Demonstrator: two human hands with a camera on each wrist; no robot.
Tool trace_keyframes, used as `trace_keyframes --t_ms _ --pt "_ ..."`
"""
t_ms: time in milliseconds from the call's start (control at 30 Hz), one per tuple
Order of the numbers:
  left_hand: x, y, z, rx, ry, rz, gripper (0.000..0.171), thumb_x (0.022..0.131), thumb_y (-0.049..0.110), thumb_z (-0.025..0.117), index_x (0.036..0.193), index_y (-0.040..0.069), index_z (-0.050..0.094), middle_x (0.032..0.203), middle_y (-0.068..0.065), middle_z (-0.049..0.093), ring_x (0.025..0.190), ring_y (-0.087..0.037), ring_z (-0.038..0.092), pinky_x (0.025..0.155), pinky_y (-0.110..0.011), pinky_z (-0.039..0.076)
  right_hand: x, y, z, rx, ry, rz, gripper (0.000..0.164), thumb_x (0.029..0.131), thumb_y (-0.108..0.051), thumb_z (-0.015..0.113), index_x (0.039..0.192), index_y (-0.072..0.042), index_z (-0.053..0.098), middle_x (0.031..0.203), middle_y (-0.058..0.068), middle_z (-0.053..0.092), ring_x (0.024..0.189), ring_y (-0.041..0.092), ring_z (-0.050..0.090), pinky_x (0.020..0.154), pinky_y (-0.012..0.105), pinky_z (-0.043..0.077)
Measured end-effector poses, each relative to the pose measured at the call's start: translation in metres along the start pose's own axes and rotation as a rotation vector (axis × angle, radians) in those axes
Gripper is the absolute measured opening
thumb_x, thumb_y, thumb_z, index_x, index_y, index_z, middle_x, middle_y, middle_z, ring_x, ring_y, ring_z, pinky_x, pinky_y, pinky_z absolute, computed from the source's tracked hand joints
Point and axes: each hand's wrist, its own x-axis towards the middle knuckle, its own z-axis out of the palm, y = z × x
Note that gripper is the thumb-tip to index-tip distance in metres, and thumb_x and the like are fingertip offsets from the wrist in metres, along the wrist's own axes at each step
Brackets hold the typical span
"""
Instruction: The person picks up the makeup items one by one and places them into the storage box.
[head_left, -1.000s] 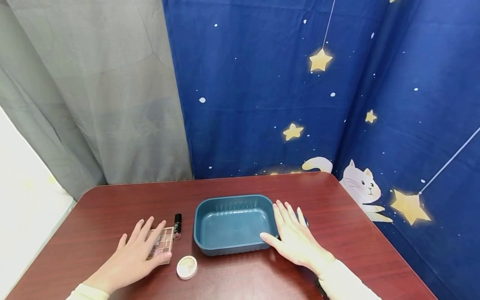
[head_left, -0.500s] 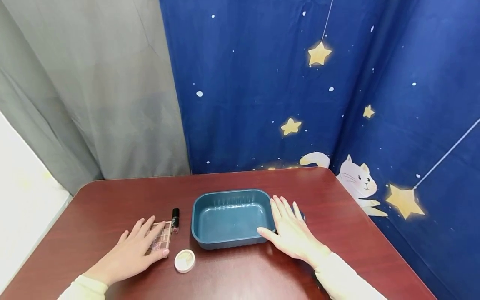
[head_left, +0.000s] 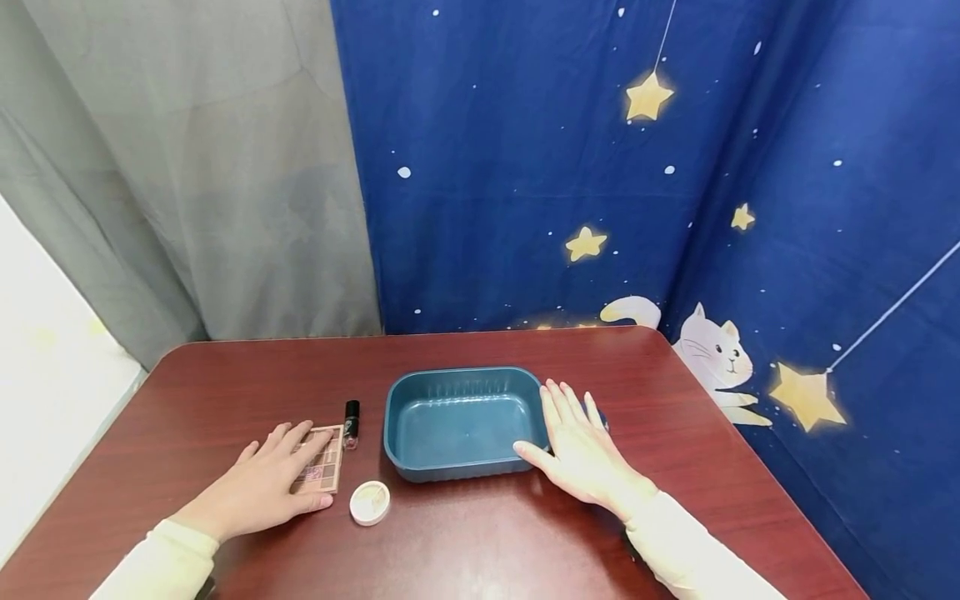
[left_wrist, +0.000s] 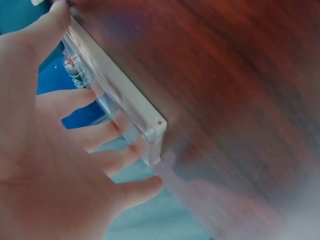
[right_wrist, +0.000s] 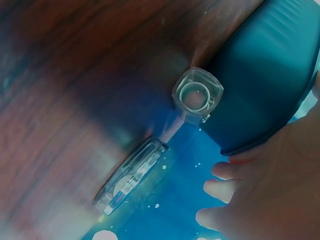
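Observation:
My left hand (head_left: 258, 487) lies with fingers spread over the left part of an eyeshadow palette (head_left: 327, 468). In the left wrist view the palette's pale edge (left_wrist: 117, 82) and clear lid pass behind those fingers. A small black-capped bottle (head_left: 352, 425) stands beside the palette, and a round white-rimmed compact (head_left: 370, 503) is nearer to me. My right hand (head_left: 588, 458) is extended flat, its fingers and thumb at the right wall of a teal rectangular basin (head_left: 465, 473). Behind it, in the right wrist view, are a small clear squarish container (right_wrist: 197, 95) and a flat transparent case (right_wrist: 131, 177).
The reddish-brown wooden table (head_left: 450, 550) has rounded far corners. A grey curtain (head_left: 225, 208) and a blue star-patterned curtain (head_left: 510, 167) hang behind it. The right hand largely hides a dark blue item (head_left: 602, 418) in the head view.
The head view has tilted down slightly, so the table and everything on it appear higher. Both hands keep nearly the same places by the palette and the basin.

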Motion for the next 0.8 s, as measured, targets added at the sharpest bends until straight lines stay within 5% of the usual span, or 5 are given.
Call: trace_keyframes --t_ms 367,800 --pt "0.0062 0.0006 -0.0007 -0.016 0.027 0.04 0.09 0.077 0.064 0.077 0.145 0.011 0.053 0.132 -0.014 0.052 0.119 -0.033 0.048 0.087 -0.056 0.05 -0.0016 0.0015 0.0016 -0.011 0.003 -0.003 0.103 0.091 -0.08 0.035 0.159 -0.003 0.026 0.164 0.013 0.024 0.152 0.031 0.018 0.118 0.059 0.008" --pt "0.0096 0.0028 -0.0049 -0.061 0.013 -0.022 0.09 0.07 0.064 0.082 0.141 0.013 0.059 0.122 -0.01 0.054 0.112 -0.03 0.049 0.083 -0.047 0.052 -0.0006 0.0017 0.0017 0.006 0.018 -0.013 0.103 0.091 -0.08 0.037 0.158 -0.002 0.027 0.164 0.013 0.026 0.151 0.031 0.019 0.118 0.059 0.006"
